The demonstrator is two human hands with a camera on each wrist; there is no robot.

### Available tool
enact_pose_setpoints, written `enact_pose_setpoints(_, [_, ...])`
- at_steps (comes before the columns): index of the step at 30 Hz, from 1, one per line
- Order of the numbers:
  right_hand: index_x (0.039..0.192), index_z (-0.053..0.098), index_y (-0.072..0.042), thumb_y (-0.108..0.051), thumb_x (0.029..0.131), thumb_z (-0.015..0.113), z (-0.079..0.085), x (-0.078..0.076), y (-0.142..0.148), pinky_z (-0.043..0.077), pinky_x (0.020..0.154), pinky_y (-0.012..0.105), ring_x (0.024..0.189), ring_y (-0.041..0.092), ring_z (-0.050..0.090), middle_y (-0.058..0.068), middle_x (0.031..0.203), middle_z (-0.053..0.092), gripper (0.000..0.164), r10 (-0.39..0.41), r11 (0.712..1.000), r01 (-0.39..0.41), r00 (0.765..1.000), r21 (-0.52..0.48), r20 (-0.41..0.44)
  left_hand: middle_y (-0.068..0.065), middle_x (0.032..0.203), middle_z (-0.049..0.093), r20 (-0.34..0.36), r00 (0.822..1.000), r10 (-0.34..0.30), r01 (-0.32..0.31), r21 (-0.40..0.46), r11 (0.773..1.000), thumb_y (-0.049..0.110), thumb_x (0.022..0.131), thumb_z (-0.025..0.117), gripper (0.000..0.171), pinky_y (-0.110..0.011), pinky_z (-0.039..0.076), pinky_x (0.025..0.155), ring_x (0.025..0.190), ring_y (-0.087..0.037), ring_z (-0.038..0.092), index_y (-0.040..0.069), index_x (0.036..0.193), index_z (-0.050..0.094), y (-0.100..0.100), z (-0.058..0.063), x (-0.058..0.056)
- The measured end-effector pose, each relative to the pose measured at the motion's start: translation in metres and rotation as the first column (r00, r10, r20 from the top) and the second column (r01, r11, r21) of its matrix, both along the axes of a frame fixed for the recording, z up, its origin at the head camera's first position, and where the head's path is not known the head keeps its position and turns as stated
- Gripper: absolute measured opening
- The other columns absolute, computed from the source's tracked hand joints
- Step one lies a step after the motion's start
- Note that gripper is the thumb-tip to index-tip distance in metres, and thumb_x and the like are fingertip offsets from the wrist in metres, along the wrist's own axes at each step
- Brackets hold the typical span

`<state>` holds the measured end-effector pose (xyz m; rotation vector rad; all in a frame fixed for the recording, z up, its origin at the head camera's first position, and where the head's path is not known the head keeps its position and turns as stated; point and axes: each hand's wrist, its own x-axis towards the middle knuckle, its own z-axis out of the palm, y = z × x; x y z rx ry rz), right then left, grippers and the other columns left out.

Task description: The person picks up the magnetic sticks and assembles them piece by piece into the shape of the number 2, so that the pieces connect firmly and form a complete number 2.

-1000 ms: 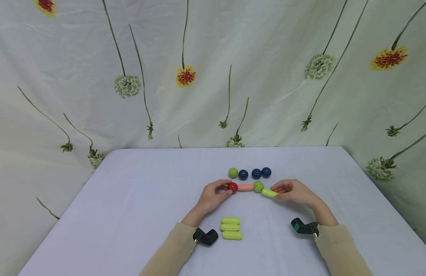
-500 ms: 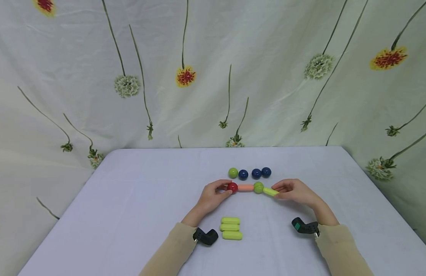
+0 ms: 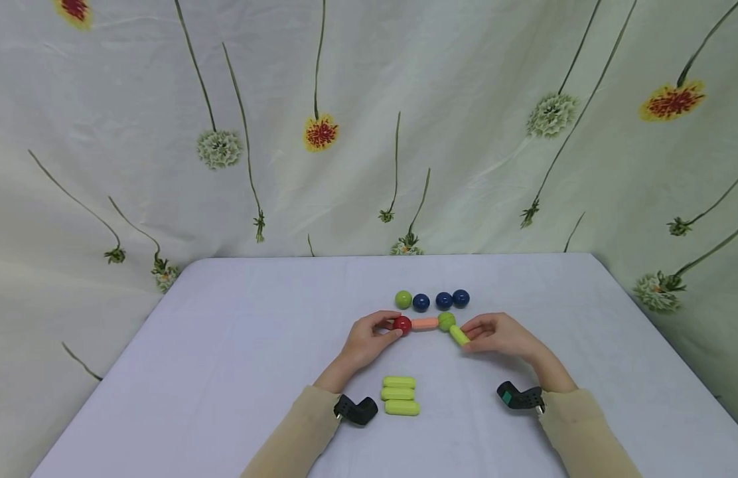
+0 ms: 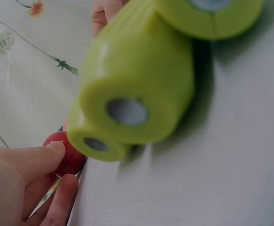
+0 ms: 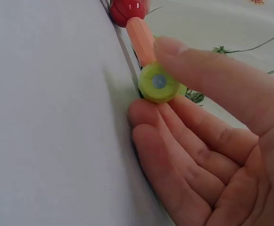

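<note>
My left hand [image 3: 364, 342] pinches a glossy red ball [image 3: 402, 324] between thumb and fingers. From that ball a ridged orange rod [image 3: 425, 323] leads right to a green ball [image 3: 446, 321], making a joined chain. At its right end a yellow-green rod [image 3: 459, 335] slants down from the green ball toward me. The thumb and fingertips of my right hand [image 3: 503, 335] pinch this rod near its free end. In the right wrist view the rod's round end [image 5: 148, 89] faces the camera, with a silvery disc in its middle.
Behind the chain, a loose green ball [image 3: 403, 299] and a few dark blue balls [image 3: 421, 303] stand in a row. Several more yellow-green rods [image 3: 400, 394] lie side by side nearer me. A flowered cloth [image 3: 369, 186] hangs behind the white-covered table [image 3: 255, 372].
My right hand has shifted left and slightly toward me, swinging the yellow-green rod to a steeper slant at the green ball. The orange rod tilts a little; my left hand stays put.
</note>
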<state>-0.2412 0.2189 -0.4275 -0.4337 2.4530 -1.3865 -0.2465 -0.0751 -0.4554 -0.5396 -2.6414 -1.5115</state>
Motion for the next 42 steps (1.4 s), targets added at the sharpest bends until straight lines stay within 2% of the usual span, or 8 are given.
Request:
enact_pose_setpoints(8, [0.111,0.059,0.01,-0.018,0.08,0.075,0.0,0.004,-0.013,0.055,0.065,0.031,0.071,0.017,0.065,0.008,0.086,0.068,0.045,-0.032,0.995,0.04,0.995,-0.091,0.091,-0.002,0.101,0.065,-0.006,1.0,-0.003,0.003,0.005,1.0,0.017,0.086,0.068,0.031,-0.027,0.048,0.076,0.094,-0.016,0.057,0.011,0.116,0.065,0.0,0.0,0.0])
enact_pose_setpoints(20, [0.111,0.055,0.009,-0.02,0.081,0.073,0.0,0.006,-0.022,0.054,0.062,0.029,0.066,0.014,0.063,0.007,0.08,0.068,0.045,-0.104,0.988,0.12,0.983,-0.101,0.151,-0.002,0.103,0.065,-0.008,1.0,-0.007,0.007,-0.002,1.0,0.018,0.088,0.067,0.031,-0.03,0.048,0.079,0.095,-0.016,0.057,0.011,0.118,0.064,0.0,0.001,0.0])
enact_pose_setpoints(29, [0.108,0.056,0.008,-0.025,0.086,0.068,-0.002,0.006,-0.021,0.054,0.06,0.028,0.065,0.015,0.062,0.007,0.075,0.067,0.041,-0.109,0.989,0.118,0.988,-0.084,0.109,-0.002,0.104,0.065,-0.006,1.0,-0.01,0.01,0.006,1.0,0.018,0.088,0.067,0.031,-0.03,0.048,0.079,0.095,-0.016,0.057,0.011,0.118,0.064,0.0,-0.001,0.0])
enact_pose_setpoints(36, [0.109,0.056,0.008,-0.028,0.087,0.067,-0.009,0.001,-0.024,0.054,0.06,0.029,0.065,0.016,0.061,0.007,0.08,0.065,0.044,-0.194,0.978,0.196,0.98,-0.069,0.034,-0.002,0.103,0.065,-0.005,1.0,-0.007,0.007,0.007,1.0,0.018,0.088,0.067,0.031,-0.031,0.048,0.08,0.095,-0.016,0.057,0.011,0.118,0.064,0.0,-0.001,0.0])
enact_pose_setpoints(39, [0.113,0.055,0.008,-0.026,0.088,0.067,-0.011,0.0,-0.025,0.054,0.059,0.029,0.066,0.016,0.061,0.009,0.085,0.065,0.045,-0.228,0.97,0.228,0.974,-0.08,0.009,-0.002,0.103,0.065,0.001,1.0,-0.005,0.005,0.006,1.0,0.018,0.088,0.067,0.031,-0.032,0.048,0.08,0.095,-0.016,0.057,0.011,0.118,0.064,0.0,-0.001,0.0])
enact_pose_setpoints(42, [0.121,0.054,0.007,-0.024,0.088,0.066,-0.012,0.0,-0.026,0.054,0.06,0.029,0.067,0.017,0.062,0.012,0.091,0.065,0.046,-0.229,0.97,0.226,0.973,-0.09,-0.023,-0.002,0.104,0.065,0.004,1.0,-0.002,0.002,0.002,1.0,0.018,0.088,0.067,0.031,-0.032,0.048,0.08,0.094,-0.016,0.057,0.012,0.118,0.064,0.0,-0.002,-0.001])
